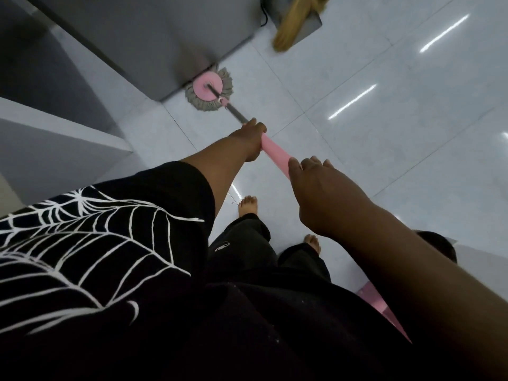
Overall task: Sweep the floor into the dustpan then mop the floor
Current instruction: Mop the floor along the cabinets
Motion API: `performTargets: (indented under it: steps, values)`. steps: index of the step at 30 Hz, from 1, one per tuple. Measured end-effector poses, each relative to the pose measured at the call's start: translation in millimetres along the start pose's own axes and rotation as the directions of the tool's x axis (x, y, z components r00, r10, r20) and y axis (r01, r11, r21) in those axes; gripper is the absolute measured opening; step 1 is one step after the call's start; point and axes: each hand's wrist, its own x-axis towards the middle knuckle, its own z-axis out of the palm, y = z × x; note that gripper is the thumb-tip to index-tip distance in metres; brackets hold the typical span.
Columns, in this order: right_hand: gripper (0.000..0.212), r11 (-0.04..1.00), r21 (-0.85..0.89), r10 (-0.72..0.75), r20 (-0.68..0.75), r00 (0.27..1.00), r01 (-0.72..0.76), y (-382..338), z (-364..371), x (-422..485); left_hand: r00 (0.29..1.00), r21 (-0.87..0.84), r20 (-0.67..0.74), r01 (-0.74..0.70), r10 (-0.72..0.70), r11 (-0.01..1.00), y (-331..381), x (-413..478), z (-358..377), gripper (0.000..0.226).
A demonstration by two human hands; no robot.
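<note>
At the far left a pale ledge and, beyond it, a tall grey unit closed off that side of the room. The mop head, a pink disc ringed with grey strands, lay flat on the tiled floor, pressed against the unit's near corner, so nothing further could be gained in that direction.

From there the mop handle ran down and to the right toward the person, its long axis a diagonal from the unit's corner back to the body. The left hand was the nearer to the head: its fingers wrapped the handle just where the bare metal shaft met the pink sleeve. The right hand sat higher up the handle, closer to the body, with its thumb and curled fingers over the pink end; the handle passed beneath the palm, and it appeared to be holding on. The person's bare feet stood below, between the two arms.

Judging by this, the sweeping looked finished: the yellow broom rested across the grey dustpan at the top, set aside just beyond the unit. To the right lay wide, glossy tiles, the free room for the next pull or sideways stroke. A pink object showed at lower right, mostly hidden by the right arm.
</note>
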Motion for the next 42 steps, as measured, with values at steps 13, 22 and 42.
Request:
performTargets:
  steps: [13, 22, 42]
  values:
    - [0.058, 0.999, -0.017, 0.05, 0.016, 0.999, -0.05, 74.0, 46.3, -152.0, 0.993, 0.018, 0.02, -0.117, 0.117, 0.993, 135.1, -61.7, 92.6, 0.048]
    - [0.059, 0.993, -0.021, 0.113, 0.049, 0.992, -0.113, 124.5, 78.3, -233.8, 0.982, 0.042, 0.041, -0.187, 0.186, 0.981, 219.8, -93.8, 141.7, 0.045]
    - [0.065, 0.998, -0.067, 0.007, 0.099, 0.995, 0.0, 120.4, 2.2, -83.5, 0.995, 0.001, 0.03, -0.098, 0.098, 0.995, 142.5, -0.1, 38.8, 0.049]
